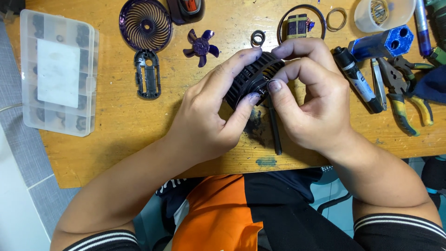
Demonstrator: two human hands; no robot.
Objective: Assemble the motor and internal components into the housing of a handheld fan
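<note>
**Over the bench middle: both hands on the grille**

Between our fingertips sits the black ribbed grille (253,76), held just above the wooden bench (121,125). Our left hand (211,116) wraps its side, thumb on the rim; our right hand (309,100) pinches closed at the hub, and we can't tell what's in there. Best bet, we reckon: keep the left grip steady and let only the right fingers work, square to the hub.

Containers: the clear box (58,72) at far left is shut, dark small parts in its cells. The tub (383,14) up top holds a pale ring.
</note>
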